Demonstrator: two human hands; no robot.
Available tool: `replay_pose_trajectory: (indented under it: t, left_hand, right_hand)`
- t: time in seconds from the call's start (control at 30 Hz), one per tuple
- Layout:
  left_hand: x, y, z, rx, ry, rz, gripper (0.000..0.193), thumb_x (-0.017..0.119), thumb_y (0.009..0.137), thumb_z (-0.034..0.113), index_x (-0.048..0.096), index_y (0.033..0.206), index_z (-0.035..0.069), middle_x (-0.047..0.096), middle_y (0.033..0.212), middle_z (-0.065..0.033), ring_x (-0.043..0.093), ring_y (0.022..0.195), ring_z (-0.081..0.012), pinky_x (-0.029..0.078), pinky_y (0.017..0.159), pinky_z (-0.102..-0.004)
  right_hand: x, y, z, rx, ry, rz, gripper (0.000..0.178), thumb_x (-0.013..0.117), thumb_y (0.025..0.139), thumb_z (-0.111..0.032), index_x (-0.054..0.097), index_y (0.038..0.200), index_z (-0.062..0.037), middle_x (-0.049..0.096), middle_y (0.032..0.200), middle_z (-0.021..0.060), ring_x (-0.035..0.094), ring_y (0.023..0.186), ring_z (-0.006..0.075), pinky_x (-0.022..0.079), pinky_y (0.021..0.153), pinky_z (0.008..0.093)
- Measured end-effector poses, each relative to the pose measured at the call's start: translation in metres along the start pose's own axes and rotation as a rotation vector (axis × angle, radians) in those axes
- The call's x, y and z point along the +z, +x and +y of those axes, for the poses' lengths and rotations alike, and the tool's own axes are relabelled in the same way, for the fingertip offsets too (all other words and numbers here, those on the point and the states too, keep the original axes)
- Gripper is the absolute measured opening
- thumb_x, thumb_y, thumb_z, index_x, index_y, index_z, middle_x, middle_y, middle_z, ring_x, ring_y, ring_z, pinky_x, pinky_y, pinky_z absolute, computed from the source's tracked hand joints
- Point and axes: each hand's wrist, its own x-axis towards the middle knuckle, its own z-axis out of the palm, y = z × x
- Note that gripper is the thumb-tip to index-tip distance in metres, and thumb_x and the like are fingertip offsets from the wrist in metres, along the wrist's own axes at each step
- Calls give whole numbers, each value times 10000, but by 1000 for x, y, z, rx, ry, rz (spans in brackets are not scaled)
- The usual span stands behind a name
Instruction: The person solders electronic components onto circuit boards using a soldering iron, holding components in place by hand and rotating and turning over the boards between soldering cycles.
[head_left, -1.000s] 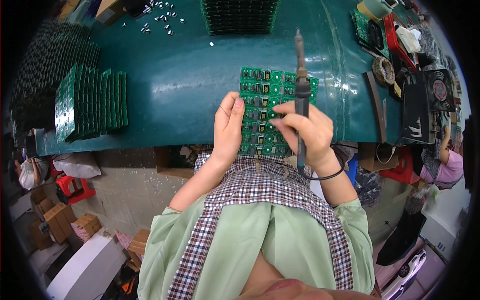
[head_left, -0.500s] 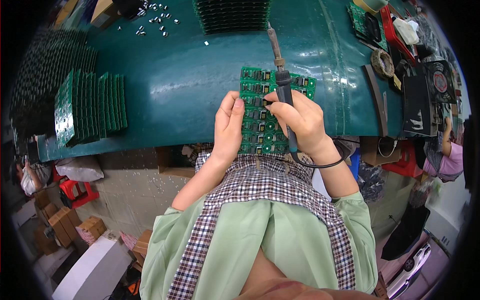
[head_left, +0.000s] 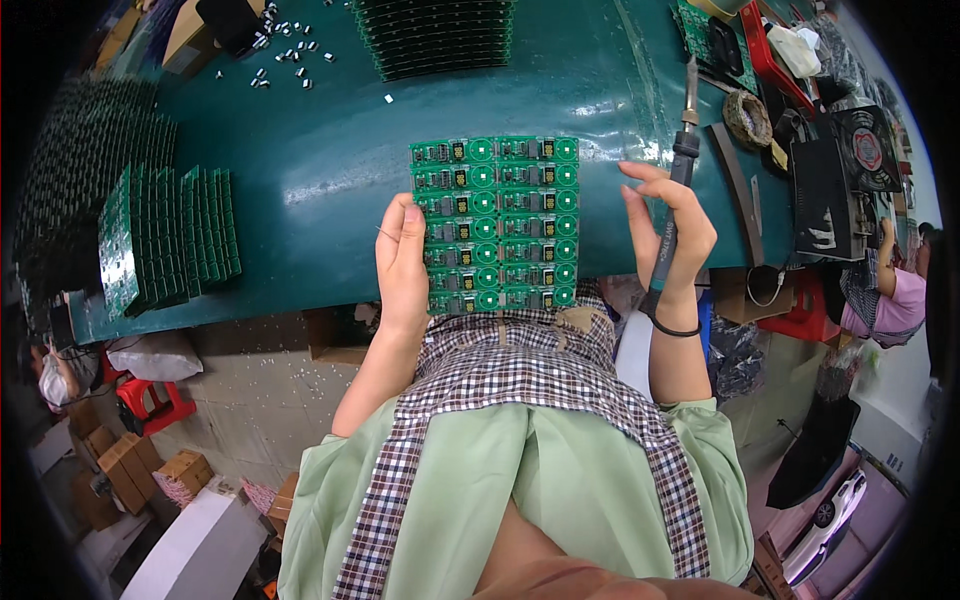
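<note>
A green panel of small circuit boards (head_left: 497, 222) lies at the near edge of the dark green table (head_left: 330, 150). My left hand (head_left: 402, 260) rests flat against the panel's left edge and holds it in place. My right hand (head_left: 668, 225) is closed around the black handle of a soldering iron (head_left: 674, 190), to the right of the panel. The iron's metal tip points away from me, up over the table, and is clear of the boards.
Stacks of green boards (head_left: 165, 235) stand at the left, with more stacks (head_left: 435, 35) at the far side. Small loose parts (head_left: 285, 55) lie at the far left. A solder coil (head_left: 748, 118), a black box (head_left: 825, 200) and a fan (head_left: 868, 150) crowd the right. Another person (head_left: 895, 290) sits at the far right.
My right hand has lifted the soldering iron off the panel and moved it to the right. The whole panel now shows. My left hand has stayed on the panel's left edge.
</note>
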Motion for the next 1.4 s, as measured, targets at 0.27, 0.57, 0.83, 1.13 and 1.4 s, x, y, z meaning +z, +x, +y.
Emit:
replay_pose_trajectory:
  t: [0.27, 0.57, 0.83, 1.13, 1.4]
  left_hand:
    - [-1, 5, 2, -48, -3, 29, 240, 429, 1007, 244, 564, 1011, 46, 634, 914, 5, 576, 788, -44, 467, 705, -208]
    - [-2, 7, 0, -46, -13, 52, 232, 434, 1005, 245, 569, 1019, 57, 632, 926, 9, 577, 800, -42, 467, 710, -207]
    - [-4, 6, -1, -22, 2, 11, 228, 429, 1008, 244, 560, 1025, 59, 632, 932, 6, 573, 804, -41, 464, 717, -207]
    - [0, 4, 0, 3, 62, -27, 230, 418, 1010, 225, 561, 997, 46, 631, 925, 1, 556, 839, -50, 438, 763, -218]
    - [-2, 4, -4, -17, -1, -51, 231, 433, 1006, 233, 562, 996, 41, 630, 912, 2, 560, 823, -49, 446, 749, -219]
  right_hand:
    - [9, -10, 1, 5, 66, -47, 253, 680, 702, 99, 582, 884, -47, 696, 902, 105, 668, 758, 238, 515, 648, 292]
    - [12, -30, -11, 0, 150, -87, 277, 687, 682, 107, 572, 890, -36, 691, 886, 127, 665, 719, 245, 515, 611, 292]
    - [10, -27, -19, -33, 190, -110, 280, 713, 668, 83, 584, 877, -51, 690, 861, 102, 651, 687, 231, 510, 585, 288]
    - [18, -24, -15, -118, 144, -193, 264, 735, 651, 28, 597, 855, -66, 677, 834, 65, 634, 672, 217, 490, 549, 283]
    - [19, -26, -17, -131, 152, -185, 295, 742, 645, 20, 556, 858, -63, 663, 820, 66, 618, 653, 218, 478, 534, 294]
